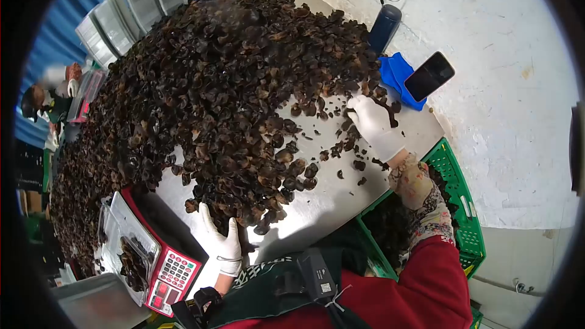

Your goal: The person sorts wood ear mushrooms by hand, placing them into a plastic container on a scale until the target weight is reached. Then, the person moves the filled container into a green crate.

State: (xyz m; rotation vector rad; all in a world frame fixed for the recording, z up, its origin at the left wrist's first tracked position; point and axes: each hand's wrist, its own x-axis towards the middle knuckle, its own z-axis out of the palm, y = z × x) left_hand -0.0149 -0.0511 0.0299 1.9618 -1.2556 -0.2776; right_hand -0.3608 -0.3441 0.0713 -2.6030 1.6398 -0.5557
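Observation:
A large heap of dark wood ear mushrooms (231, 79) covers most of the metal table (323, 204). My left hand (218, 245), in a white glove, touches the near edge of the heap with thumb and fingers apart. My right hand (370, 120), also gloved, is curled closed over the table's right side, beside scattered small mushroom pieces (348, 140). Its fingertips are turned away, so anything inside them is hidden. Left of my left hand stands a red scale (173, 274), with a clear tray (149, 256) of mushrooms on it.
A green crate (466, 222) with dark contents sits below my right forearm. A phone (430, 77) leans by a blue wrapper (396, 73) and a dark bottle (384, 27). Clear plastic containers (106, 27) are stacked at the far left. Another person (58, 103) works there.

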